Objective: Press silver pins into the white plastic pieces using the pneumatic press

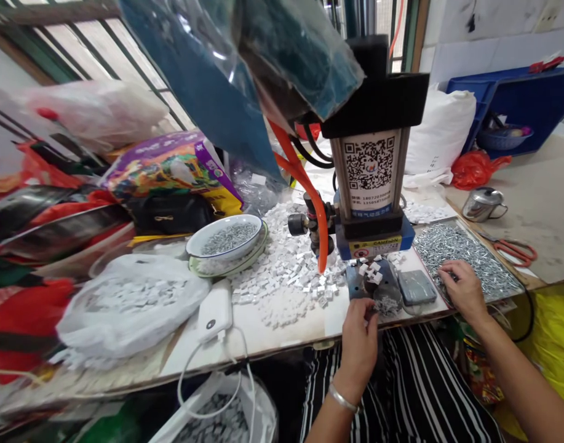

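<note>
L hand [359,335] is at the front edge of the pneumatic press [374,178] base, fingers curled in close to the thumb, next to a small heap of metal bits [387,306]; can't tell if it's pinching anything. R hand [466,292] is at the near L side of the metal pins [470,255], thumb & fingertips bent toward each other; any pin btwn them is too small to make out. A few white plastic pieces [371,271] sit on the press base, under the head.

Step in hand, prob.: picking up small parts by the press. Next move calls for a fine fingertip grip & fingers kept clear of the press head.

Room: tight. Flat grey box [417,287] sits btwn press base & pins; table [544,240] edge runs just below both hands. Loose white pieces [291,264] crowd the L; orange hose [325,234] hangs in front. Scissors [515,251] & steel mug [483,204] lie beyond the pins; more bare surface far R.
</note>
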`<state>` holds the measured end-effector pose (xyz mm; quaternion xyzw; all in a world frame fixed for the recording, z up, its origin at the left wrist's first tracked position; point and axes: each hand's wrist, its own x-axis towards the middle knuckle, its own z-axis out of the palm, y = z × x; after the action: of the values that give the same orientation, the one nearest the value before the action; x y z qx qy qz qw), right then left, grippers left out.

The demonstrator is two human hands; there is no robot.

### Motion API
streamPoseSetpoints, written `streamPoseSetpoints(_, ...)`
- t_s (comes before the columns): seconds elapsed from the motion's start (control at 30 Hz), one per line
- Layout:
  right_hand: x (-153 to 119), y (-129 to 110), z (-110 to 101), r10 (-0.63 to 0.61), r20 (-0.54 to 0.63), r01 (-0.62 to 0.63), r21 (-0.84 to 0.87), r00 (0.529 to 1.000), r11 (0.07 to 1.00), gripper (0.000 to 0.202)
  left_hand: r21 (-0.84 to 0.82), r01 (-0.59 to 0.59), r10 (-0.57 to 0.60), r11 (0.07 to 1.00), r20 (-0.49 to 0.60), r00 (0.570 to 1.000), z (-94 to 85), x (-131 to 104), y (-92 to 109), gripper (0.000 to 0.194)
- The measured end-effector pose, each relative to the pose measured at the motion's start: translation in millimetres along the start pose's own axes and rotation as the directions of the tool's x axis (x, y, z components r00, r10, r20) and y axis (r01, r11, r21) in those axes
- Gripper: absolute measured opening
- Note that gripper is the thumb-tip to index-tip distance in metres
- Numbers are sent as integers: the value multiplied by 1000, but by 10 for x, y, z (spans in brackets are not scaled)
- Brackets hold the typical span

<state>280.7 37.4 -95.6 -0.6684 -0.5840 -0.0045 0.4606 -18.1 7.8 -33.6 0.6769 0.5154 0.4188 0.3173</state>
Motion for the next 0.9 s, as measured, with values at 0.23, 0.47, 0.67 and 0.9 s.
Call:
streamPoseSetpoints(0.23, 7, -162, -123, 207, -10, -206, 80, 978, 975, 32, -1, -60, 60, 998, 43, 997, 101, 53, 56, 13)
streamPoseSetpoints(0.47, 9, -368, -199, 263, 168, -288, 149, 950, 946, 35, -15, -38, 39, 999, 76, 996, 78, 32, 120, 18)
streamPoseSetpoints(0.67, -160, -813, -190, 332, 432, -525, 478, 839, 705, 47, -146, 114, -105, 983, 67, 992, 60, 42, 133, 11)
streamPoseSetpoints(0.9, -311, -1376, -194, 140, 563, -460, 480, 815, 747, 36, -177, 146, -136, 973, 64, 989, 68, 52, 161, 12)
